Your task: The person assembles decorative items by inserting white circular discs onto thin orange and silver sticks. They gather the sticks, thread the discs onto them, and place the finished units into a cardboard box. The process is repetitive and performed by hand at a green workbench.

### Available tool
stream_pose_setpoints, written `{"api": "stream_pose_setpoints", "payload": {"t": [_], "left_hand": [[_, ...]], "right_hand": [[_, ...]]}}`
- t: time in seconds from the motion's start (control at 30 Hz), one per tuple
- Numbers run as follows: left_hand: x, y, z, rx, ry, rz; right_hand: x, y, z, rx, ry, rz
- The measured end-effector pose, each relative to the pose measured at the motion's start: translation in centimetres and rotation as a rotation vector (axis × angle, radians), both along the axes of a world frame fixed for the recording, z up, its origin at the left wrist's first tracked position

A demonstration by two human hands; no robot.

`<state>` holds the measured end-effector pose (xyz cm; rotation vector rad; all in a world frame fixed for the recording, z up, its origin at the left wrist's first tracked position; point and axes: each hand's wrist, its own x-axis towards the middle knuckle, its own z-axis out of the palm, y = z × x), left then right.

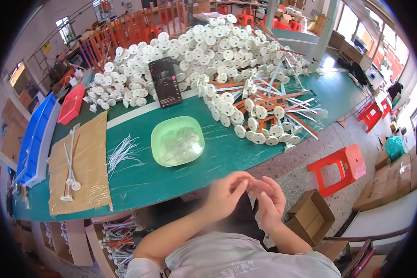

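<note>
My left hand [227, 193] and my right hand [269, 200] meet in front of my body, just off the near edge of the green table [139, 190]. The left thumb and fingers are pinched together, slightly blurred. Beside them, the right fingers curl in toward the left fingertips. Anything between them is too small or hidden to make out. Nearest to the hands on the table is a light green bowl [158, 139] with small clear pieces in it. Left of the bowl lies a bunch of thin white strips [122, 154].
A large heap of white round-headed pieces [208, 44] with orange and white stems covers the far side. A phone [165, 83] leans on it. At left are cardboard [85, 162], a red tray [71, 104] and a blue bin [34, 139]. A red stool [338, 169] stands right.
</note>
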<state>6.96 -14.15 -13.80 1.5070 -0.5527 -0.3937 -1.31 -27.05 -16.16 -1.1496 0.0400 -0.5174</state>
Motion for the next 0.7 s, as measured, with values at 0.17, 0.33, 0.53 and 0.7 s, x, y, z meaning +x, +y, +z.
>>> {"api": "stream_pose_setpoints", "payload": {"t": [0.17,0.33,0.53,0.7], "left_hand": [[2.2,5.4,-0.1,0.213,-0.845,-0.236],[4.9,8.6,3.4,0.373,-1.216,-0.239],[12.0,13.4,3.9,0.290,-1.281,0.330],[15.4,16.2,4.5,0.301,-0.975,0.528]], "right_hand": [[2.0,-6.8,3.5,-0.811,-0.242,-0.162],[6.9,-8.8,8.5,-1.025,-0.077,-0.445],[16.9,-9.4,11.7,-1.455,-0.011,-0.413],[22.7,-6.7,11.6,-1.654,0.065,-0.211]]}}
